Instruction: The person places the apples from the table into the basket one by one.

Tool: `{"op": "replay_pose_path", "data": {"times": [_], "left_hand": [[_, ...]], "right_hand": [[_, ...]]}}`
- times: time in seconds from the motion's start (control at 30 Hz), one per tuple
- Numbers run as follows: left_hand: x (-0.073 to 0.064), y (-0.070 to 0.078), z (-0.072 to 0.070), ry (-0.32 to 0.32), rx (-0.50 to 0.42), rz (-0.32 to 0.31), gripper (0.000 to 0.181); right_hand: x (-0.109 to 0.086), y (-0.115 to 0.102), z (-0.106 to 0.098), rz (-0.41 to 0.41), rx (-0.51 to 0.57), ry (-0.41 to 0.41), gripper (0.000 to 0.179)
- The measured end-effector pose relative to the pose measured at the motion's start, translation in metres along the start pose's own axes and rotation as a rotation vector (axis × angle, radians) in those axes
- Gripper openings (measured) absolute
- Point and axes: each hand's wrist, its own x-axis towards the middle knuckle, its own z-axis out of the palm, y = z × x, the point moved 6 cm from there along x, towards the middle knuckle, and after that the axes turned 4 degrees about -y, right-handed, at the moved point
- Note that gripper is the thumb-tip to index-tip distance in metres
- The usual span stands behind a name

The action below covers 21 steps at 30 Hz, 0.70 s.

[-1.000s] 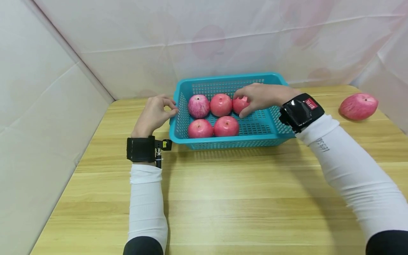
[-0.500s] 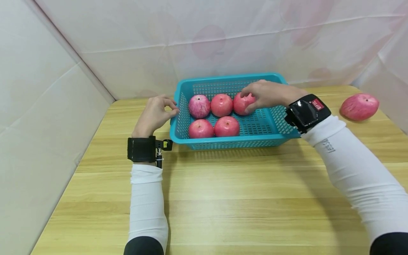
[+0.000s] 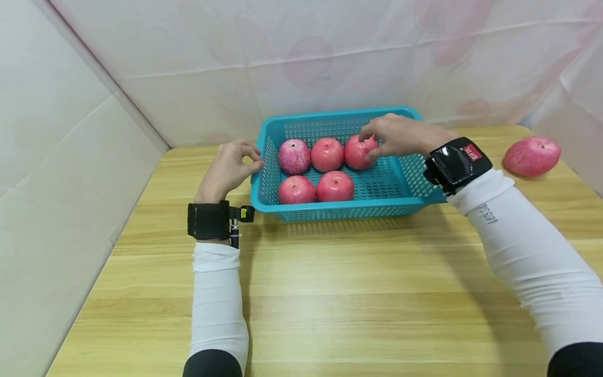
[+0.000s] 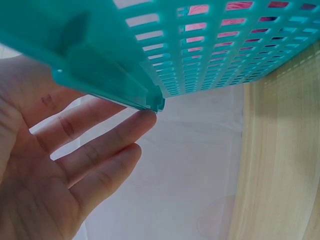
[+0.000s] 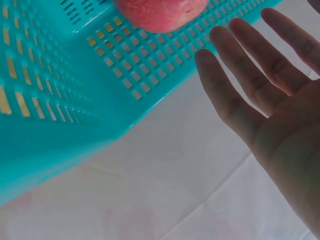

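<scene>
Several red apples sit in a turquoise plastic basket (image 3: 325, 207) at the back of the table. A darker streaked apple (image 3: 294, 156) is at the basket's back left, beside a plain red apple (image 3: 327, 154). My left hand (image 3: 229, 166) pinches the basket's left rim; in the left wrist view its fingers (image 4: 107, 172) lie under that rim. My right hand (image 3: 398, 135) hovers over the basket with spread, slightly bent fingers, next to the back-row apple on the right (image 3: 358, 152). The right wrist view shows a gap between those fingers (image 5: 250, 80) and the apple (image 5: 160, 12).
One streaked red apple (image 3: 532, 157) lies on the wooden table (image 3: 339, 293), right of the basket. Bare basket floor (image 3: 379, 183) shows in its right part. Pale cloth walls (image 3: 198, 73) stand behind and at both sides.
The right hand has drawn back up and to the right, uncovering the apple it was around. That apple stays in the back row. The left hand keeps its place.
</scene>
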Motion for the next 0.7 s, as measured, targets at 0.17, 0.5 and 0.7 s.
{"op": "replay_pose_path", "data": {"times": [0.17,0.5,0.7], "left_hand": [[0.0,0.0,0.0,0.001,0.007,-0.007,0.013],[0.0,-0.001,0.0,-0.004,0.012,-0.012,0.013],[0.002,0.0,0.001,-0.002,0.018,-0.006,0.013]], "right_hand": [[-0.003,0.003,-0.002,0.021,-0.011,0.0,0.041],[-0.011,0.018,-0.004,0.036,-0.002,0.027,0.039],[-0.018,0.026,-0.009,0.03,-0.031,0.06,0.037]]}}
